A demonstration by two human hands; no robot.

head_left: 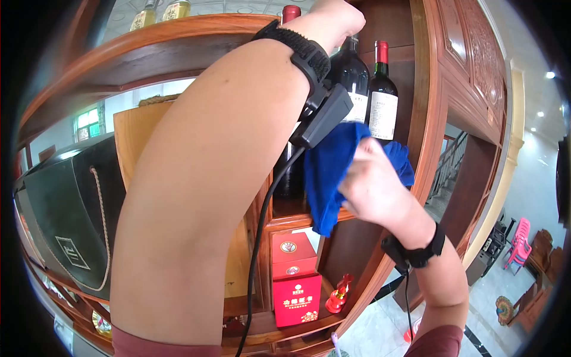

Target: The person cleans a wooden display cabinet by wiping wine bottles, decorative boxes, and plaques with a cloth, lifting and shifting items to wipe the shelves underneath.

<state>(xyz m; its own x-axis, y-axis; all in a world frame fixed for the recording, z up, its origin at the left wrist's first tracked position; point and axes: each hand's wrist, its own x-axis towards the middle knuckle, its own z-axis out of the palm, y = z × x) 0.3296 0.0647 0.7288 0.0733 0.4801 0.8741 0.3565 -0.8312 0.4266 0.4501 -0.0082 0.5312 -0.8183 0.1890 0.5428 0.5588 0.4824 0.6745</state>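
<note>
My left hand (338,19) reaches up across the view and is closed at the top of a large dark wine bottle (350,70), with the bottle's neck partly hidden behind it. Somewhat blurred, my right hand (372,181) grips a blue cloth (333,172) against the lower front of the bottles. Just right of the large bottle stands a smaller wine bottle (383,98) with a red cap and white label. Another red bottle top (291,13) shows behind my left wrist. My left forearm covers much of the shelf.
The wooden cabinet (419,119) frames the bottles. Below them are red boxes (297,300) and a small red ornament (339,294). A dark gift bag (71,220) sits at left. Two small bottles (176,10) stand on the upper shelf. Cables hang from both wrist straps. Pink chairs (519,241) are farther off.
</note>
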